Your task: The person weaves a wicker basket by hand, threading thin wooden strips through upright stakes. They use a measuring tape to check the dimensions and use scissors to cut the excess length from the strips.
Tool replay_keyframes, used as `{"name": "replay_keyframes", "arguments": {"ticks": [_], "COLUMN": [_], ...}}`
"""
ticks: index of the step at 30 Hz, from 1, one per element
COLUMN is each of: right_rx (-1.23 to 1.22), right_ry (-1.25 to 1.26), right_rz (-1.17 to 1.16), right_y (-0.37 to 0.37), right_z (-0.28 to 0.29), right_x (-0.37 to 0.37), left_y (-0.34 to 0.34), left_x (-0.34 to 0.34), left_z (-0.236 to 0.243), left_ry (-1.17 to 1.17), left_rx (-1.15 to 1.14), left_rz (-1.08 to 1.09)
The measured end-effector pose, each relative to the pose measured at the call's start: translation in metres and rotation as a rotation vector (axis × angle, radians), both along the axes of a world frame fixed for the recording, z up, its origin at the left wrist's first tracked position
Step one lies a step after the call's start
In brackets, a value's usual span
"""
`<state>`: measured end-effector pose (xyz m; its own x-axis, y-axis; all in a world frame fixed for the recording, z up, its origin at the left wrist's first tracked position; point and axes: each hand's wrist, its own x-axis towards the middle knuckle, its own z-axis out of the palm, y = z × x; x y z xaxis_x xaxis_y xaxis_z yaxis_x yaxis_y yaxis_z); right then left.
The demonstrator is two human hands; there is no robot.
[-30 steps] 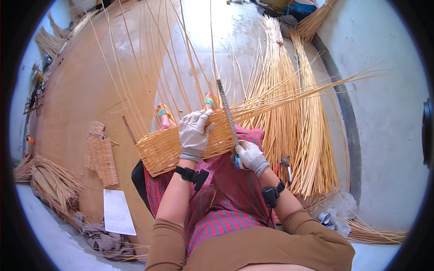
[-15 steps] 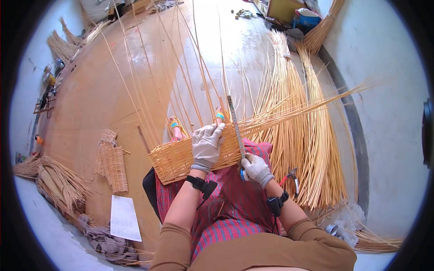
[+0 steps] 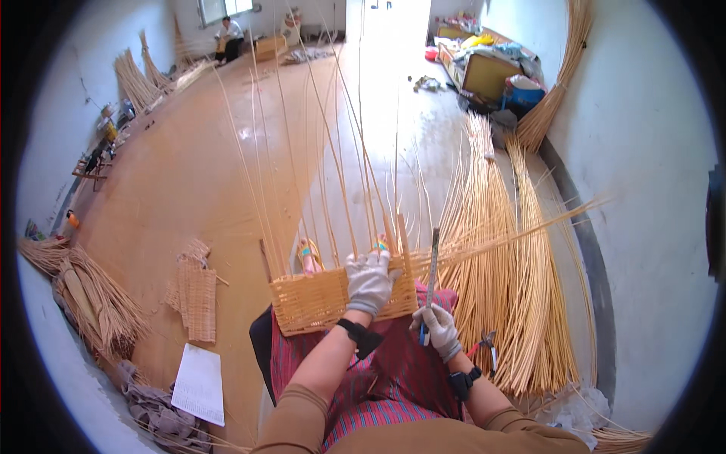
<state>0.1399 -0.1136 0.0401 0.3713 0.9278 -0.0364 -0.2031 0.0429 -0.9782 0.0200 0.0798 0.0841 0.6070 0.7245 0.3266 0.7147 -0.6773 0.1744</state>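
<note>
Across my lap stands a woven wicker panel (image 3: 314, 303), its long uncut stakes (image 3: 333, 151) fanning up and away. My left hand (image 3: 369, 284), in a pale work glove, grips the panel's top edge right of its middle. Just off the panel's right end, my gloved right hand (image 3: 440, 333) is closed round a tape measure (image 3: 432, 268). Its blade stands upright out of the fist, and a blue bit of the case shows below the fingers. Loose weavers (image 3: 514, 236) trail from the panel's right end.
Long bundles of wicker rods (image 3: 507, 303) lie to the right, with red-handled pliers (image 3: 484, 349) near my right wrist. At left are a small woven piece (image 3: 198, 299), a white sheet (image 3: 200, 384) and a rod bundle (image 3: 98, 303). A person (image 3: 228, 39) sits far off.
The tape blade has come away from the panel's right end and moved right with my right hand. My left hand still holds the panel. The view has tilted up.
</note>
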Motion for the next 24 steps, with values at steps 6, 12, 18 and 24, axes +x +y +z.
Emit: {"name": "replay_keyframes", "arguments": {"ticks": [6, 12, 18, 24], "right_rx": [-0.080, 0.436, -0.475, 0.007], "right_ry": [-0.078, -1.086, -0.924, -0.970], "right_rz": [0.071, 0.455, 1.007, 0.073], "right_y": [-0.002, -0.049, -0.115, -0.044], "right_z": [0.001, 0.033, 0.051, 0.072], "right_x": [0.007, -0.023, -0.058, 0.025], "left_y": [-0.006, -0.017, -0.027, -0.057], "left_x": [-0.015, -0.037, -0.061, -0.099], "left_z": [-0.010, 0.006, 0.039, 0.069], "left_ry": [-0.216, -0.258, -0.360, -0.471], "left_rx": [0.002, -0.023, -0.082, 0.043], "left_rz": [-0.059, -0.049, -0.057, -0.145]}}
